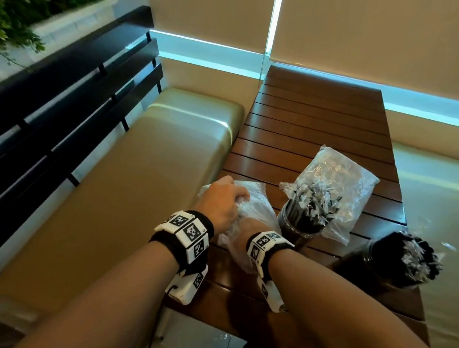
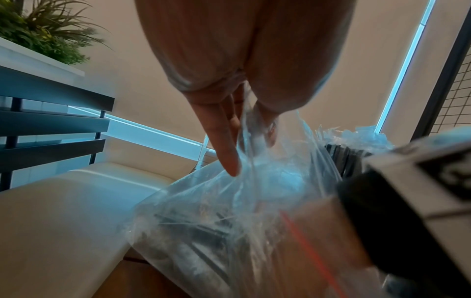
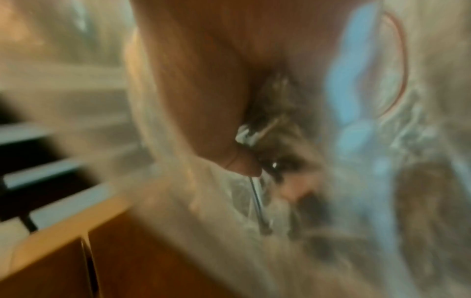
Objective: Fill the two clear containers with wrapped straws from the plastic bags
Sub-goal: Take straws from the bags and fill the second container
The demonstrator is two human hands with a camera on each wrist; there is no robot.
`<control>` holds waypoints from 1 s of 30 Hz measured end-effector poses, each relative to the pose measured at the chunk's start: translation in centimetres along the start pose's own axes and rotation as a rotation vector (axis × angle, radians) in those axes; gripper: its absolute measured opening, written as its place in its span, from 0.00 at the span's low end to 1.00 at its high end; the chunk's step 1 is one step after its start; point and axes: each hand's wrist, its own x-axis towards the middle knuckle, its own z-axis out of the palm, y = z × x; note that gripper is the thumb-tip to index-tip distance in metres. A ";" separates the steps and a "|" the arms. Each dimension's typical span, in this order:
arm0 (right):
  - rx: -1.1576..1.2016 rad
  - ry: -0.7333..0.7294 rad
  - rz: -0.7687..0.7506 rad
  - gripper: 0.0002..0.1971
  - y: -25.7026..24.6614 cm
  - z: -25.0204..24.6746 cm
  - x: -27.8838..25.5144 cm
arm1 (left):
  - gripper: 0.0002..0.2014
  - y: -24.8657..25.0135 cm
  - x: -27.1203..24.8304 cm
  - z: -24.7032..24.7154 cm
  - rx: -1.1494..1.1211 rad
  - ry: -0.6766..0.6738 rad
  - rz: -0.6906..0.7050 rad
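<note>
Left hand [image 1: 222,202] pinches the mouth of the near plastic bag [image 1: 254,208], holding it open; right hand [image 1: 251,226], inside the bag, closes on a few wrapped straws [image 3: 257,133]. Just beyond the right hand stands one filled container [image 1: 302,217]; the second container [image 1: 399,261] stands to its right. Best practice, as judged: keep the mouth taut and draw the straws out lengthwise.

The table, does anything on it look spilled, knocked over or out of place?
Nothing stands out. Both containers stand upright on the wooden table, packed with straws. One bag lies behind the farther container; both hands work the other bag. No loose straws show.
</note>
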 end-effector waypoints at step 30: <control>0.241 0.572 0.122 0.08 11.3 -12.5 -11.5 | 0.42 5.5 2.0 -1.3 0.312 -0.328 0.000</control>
